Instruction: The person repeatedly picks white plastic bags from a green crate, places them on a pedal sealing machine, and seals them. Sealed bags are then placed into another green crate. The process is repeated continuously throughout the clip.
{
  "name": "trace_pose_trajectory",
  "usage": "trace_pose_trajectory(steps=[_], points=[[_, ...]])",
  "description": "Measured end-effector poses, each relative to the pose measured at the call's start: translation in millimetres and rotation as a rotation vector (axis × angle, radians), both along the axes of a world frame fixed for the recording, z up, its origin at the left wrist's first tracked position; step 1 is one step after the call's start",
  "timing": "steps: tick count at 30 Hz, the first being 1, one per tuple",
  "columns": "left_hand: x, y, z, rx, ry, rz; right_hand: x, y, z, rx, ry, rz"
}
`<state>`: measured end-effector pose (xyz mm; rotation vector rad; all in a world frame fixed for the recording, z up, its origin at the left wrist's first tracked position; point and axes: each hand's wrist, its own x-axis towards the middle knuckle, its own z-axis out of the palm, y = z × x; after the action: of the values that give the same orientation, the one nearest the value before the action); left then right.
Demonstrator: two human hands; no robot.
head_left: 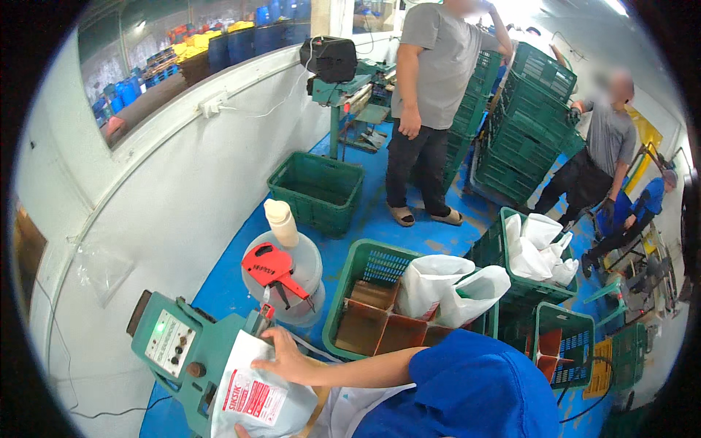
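A white bag with a red printed label (252,398) is held against a green benchtop machine (182,343) with knobs and a lit panel. My right hand (286,358) reaches across from the right in a blue sleeve, its fingers closed on the bag's upper side. Only some fingers of my left hand (242,431) show at the lower edge, gripping the bag's lower part. Just beyond the machine, a red label gun (274,269) and a cream squeeze bottle (281,223) rest on a round translucent container (309,270).
To the right, a green crate (337,306) with brown dividers carries white bags (434,281). Another crate (504,230) behind it has more bags. A green crate (318,186) stands by the white wall. Several people stand or work near stacked crates (526,124) at the back.
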<state>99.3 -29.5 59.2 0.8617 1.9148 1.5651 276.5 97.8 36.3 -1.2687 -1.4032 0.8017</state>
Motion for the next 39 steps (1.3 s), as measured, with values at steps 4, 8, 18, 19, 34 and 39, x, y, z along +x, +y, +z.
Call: trace_pose_trajectory(steps=[4,8,18,19,34,39], points=[[1,-11,-4,-0.111,-0.152,-0.035,20,-6,6,-0.426,0.021,0.17],[8,-22,-1,-0.133,-0.06,-0.038,38,-3,15,-0.508,-0.016,0.273],[5,-10,1,-0.212,-0.299,0.037,42,1,19,-0.697,0.229,0.402],[4,-9,-4,-0.185,-0.318,-0.005,41,3,17,-0.686,0.179,0.402],[-23,-32,28,0.331,0.279,0.177,34,2,14,-0.738,0.3,0.307],[68,35,58,0.436,0.611,-0.49,40,1,12,-0.696,0.206,0.363]])
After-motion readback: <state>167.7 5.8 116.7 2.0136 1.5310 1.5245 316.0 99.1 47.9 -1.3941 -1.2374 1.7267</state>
